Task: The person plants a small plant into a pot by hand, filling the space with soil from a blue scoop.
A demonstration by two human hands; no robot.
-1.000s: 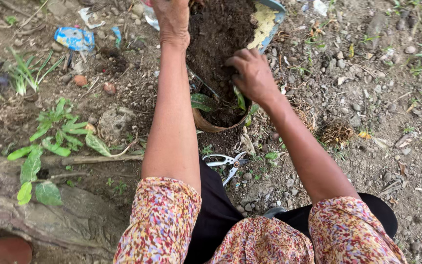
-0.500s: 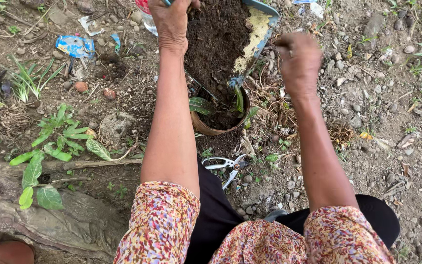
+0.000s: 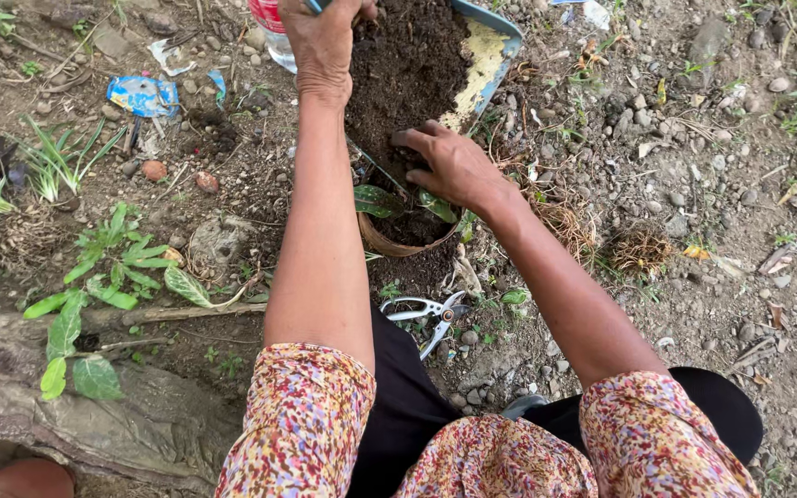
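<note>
My left hand [image 3: 323, 41] grips the near rim of a blue tray [image 3: 495, 46] that is tilted and heaped with dark soil [image 3: 408, 65]. Below it stands a small brown pot [image 3: 387, 243] with a green-leaved plant [image 3: 376, 200] in it. My right hand [image 3: 449, 166] lies palm down over the pot's far edge. Its fingers are spread and dug into the soil where it spills from the tray toward the pot.
Silver scissors [image 3: 426, 314] lie on the ground just in front of the pot. A plastic bottle [image 3: 272, 28] stands beside the tray, and a blue wrapper [image 3: 145, 95] lies at the left. Leafy weeds [image 3: 103, 267] and a log [image 3: 94, 424] are at the lower left, with stony ground on the right.
Half a second ago my right hand was lifted to the right of the tray. It has come back down onto the soil above the pot. My left hand has stayed on the tray.
</note>
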